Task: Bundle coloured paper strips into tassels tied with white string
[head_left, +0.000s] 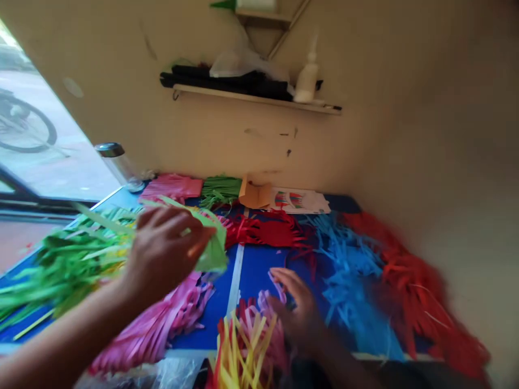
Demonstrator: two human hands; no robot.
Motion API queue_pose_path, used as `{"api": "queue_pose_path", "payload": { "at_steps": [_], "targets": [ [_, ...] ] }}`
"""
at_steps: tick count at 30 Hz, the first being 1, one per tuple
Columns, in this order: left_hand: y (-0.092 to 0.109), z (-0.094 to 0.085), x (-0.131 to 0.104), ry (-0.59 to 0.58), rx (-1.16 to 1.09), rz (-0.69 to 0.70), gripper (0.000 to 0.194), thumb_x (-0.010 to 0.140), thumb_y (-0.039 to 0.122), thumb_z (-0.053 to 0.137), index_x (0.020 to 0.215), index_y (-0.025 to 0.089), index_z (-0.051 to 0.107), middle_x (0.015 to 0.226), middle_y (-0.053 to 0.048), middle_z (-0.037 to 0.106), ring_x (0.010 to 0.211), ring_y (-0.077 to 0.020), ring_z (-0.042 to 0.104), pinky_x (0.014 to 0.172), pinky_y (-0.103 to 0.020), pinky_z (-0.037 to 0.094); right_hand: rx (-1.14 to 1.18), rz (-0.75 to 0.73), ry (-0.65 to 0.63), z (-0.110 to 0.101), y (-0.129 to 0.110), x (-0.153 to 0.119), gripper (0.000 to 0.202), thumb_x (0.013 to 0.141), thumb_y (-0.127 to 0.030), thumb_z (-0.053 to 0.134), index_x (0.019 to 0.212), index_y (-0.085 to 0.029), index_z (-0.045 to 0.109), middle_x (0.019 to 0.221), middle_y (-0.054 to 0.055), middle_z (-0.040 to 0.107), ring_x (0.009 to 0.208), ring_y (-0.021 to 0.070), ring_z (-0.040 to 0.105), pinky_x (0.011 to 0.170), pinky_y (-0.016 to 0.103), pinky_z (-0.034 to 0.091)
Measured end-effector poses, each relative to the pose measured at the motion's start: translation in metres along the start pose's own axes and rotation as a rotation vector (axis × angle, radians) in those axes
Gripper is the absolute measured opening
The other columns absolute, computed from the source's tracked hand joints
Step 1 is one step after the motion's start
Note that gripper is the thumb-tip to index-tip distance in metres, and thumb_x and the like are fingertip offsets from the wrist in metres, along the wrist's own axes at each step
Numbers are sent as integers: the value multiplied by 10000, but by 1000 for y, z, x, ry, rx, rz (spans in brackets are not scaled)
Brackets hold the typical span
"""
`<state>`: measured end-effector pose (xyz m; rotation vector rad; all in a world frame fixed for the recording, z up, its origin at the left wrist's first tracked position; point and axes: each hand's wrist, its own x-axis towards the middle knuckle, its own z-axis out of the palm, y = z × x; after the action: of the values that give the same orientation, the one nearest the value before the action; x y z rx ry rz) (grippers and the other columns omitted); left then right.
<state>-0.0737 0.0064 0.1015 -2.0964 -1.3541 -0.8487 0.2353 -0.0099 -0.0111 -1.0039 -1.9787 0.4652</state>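
My left hand (164, 246) is closed on a light green fringed strip (215, 249), raised over the left half of the blue table (211, 324). Some of the strip's thin tails trail out to the left. Lower down, my right hand (299, 310) has its fingers apart and slightly bent. It is beside a bundle of yellow, red and pink fringe (249, 346) at the table's front edge; whether it touches the pink strands, I cannot tell. Green fringe (60, 259) is heaped beyond my left forearm, and pink fringe (162, 327) lies on the table near it.
Blue fringe (351, 270) and red fringe (417, 286) cover the right side. Dark red fringe (275, 229), an orange-brown paper piece (255, 195) and printed sheets (300, 200) lie farther back. A clear bottle (121, 167) stands back left, below a wall shelf (259, 98).
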Motion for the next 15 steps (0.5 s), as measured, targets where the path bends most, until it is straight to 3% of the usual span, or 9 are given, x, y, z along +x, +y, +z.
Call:
{"api": "queue_pose_path", "payload": {
  "at_steps": [1,4,10,12,15],
  "targets": [
    [18,8,3,-14,19,105,153,885,278,634,745,222,654,731,12,661,775,-168,575,763,-325,391,4,-29,48,11,-9,5,492,938,-487,553,1339,-203,537,1283,131,628,1161,240,624,988,386,523],
    [53,28,8,-29,-13,168,136,916,228,583,837,228,694,727,-4,663,776,-192,580,718,-324,386,-16,-120,76,29,-22,24,661,897,-600,556,1398,-180,461,1386,157,547,1280,279,520,1059,445,444],
    [57,42,22,-105,-105,158,188,933,305,550,877,267,726,778,-7,695,784,-224,622,741,-379,404,67,-53,166,25,-21,52,374,908,-476,535,1126,-194,649,1195,99,675,1115,245,603,1002,410,420],
    [63,45,23,-80,-95,139,198,941,313,531,994,248,710,851,-35,703,815,-238,630,756,-390,430,163,61,163,22,-17,58,307,888,-456,568,1003,-202,694,1057,71,721,996,232,633,935,386,438],
    [88,54,15,22,-130,77,239,930,276,534,1119,170,635,936,-89,686,849,-241,631,758,-374,472,534,435,103,22,-7,65,382,835,-536,627,911,-172,716,790,41,714,731,187,629,704,298,473]
  ]
}}
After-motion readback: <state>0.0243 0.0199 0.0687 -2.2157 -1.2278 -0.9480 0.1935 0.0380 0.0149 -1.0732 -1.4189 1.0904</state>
